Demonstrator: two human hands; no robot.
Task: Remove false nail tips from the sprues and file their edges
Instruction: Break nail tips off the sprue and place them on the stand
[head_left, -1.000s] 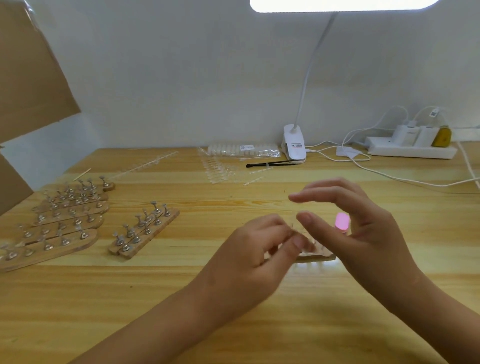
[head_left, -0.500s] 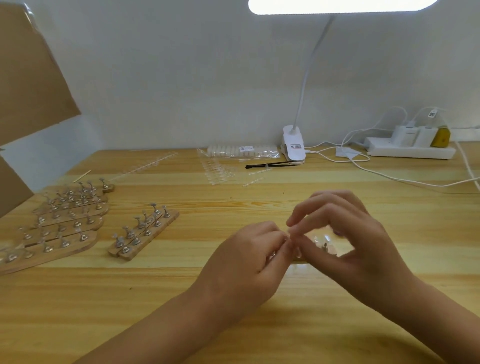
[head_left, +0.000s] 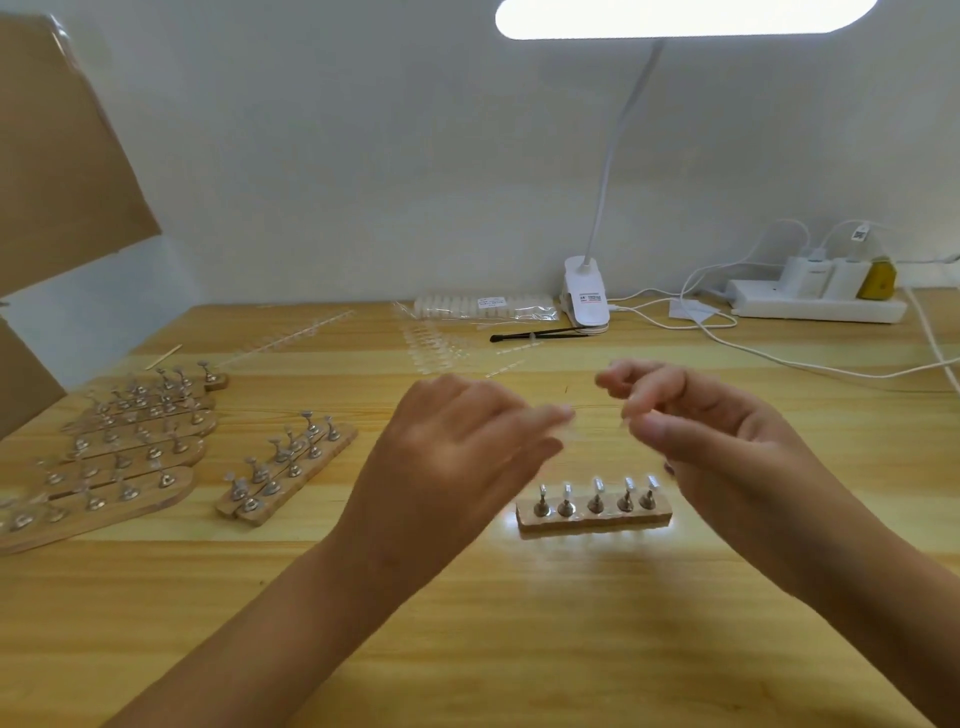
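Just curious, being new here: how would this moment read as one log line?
left hand: blurred, grip unclear | right hand: pinches small clear piece | peg stand: on table

At the back of my wooden desk (head_left: 519, 634) a white clip-on lamp (head_left: 587, 304) stands beside a power strip (head_left: 815, 309) with plugged-in chargers (head_left: 826, 275) and trailing white cables (head_left: 779, 358), while brown cardboard (head_left: 57, 166) leans at the left.

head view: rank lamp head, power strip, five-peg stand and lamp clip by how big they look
1. lamp head
2. power strip and five-peg stand: about alike, and the stand is nearer the camera, so not ranked
3. lamp clip
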